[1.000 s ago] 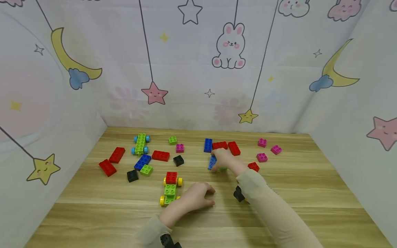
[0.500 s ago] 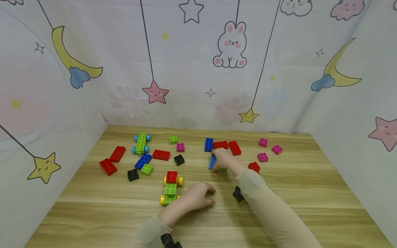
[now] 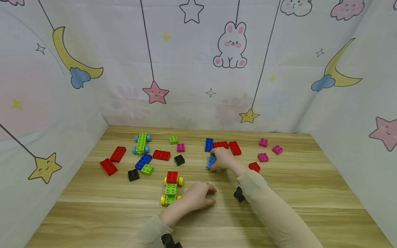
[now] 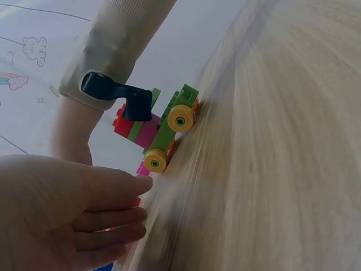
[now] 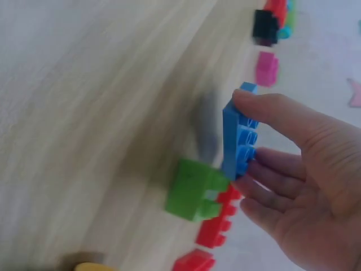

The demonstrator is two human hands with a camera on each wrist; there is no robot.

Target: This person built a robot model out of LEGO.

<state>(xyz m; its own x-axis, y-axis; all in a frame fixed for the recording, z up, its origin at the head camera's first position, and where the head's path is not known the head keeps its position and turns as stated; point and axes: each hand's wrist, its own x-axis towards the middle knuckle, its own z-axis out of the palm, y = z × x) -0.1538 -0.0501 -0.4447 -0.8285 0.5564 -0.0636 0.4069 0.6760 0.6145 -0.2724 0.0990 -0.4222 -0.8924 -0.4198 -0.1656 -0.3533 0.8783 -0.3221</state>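
Observation:
My right hand (image 3: 224, 159) pinches a light blue building brick (image 5: 238, 138) between thumb and fingers. In the right wrist view that brick is off the tabletop, with a shadow beneath it. A green brick (image 5: 197, 191) stands close by, mostly covered by the hand in the head view. My left hand (image 3: 198, 196) is held low over the table with fingers extended, nothing in its grasp. Beside the left wrist is a green toy car (image 3: 171, 189) with yellow wheels and a red brick on top. Another yellow-wheeled car (image 4: 163, 132) shows in the left wrist view, near the right sleeve.
Red, dark blue, black and lime bricks lie at the left, near a lime car base (image 3: 141, 143) with blue wheels. Behind the right hand are a dark blue brick (image 3: 209, 144) and red bricks (image 3: 235, 148). Several pink bricks (image 3: 263, 157) lie at the right. A printed cloth (image 3: 192, 69) encloses the table.
My right hand has shifted slightly left with the light blue brick, which appears raised a little. The left hand stays where it was.

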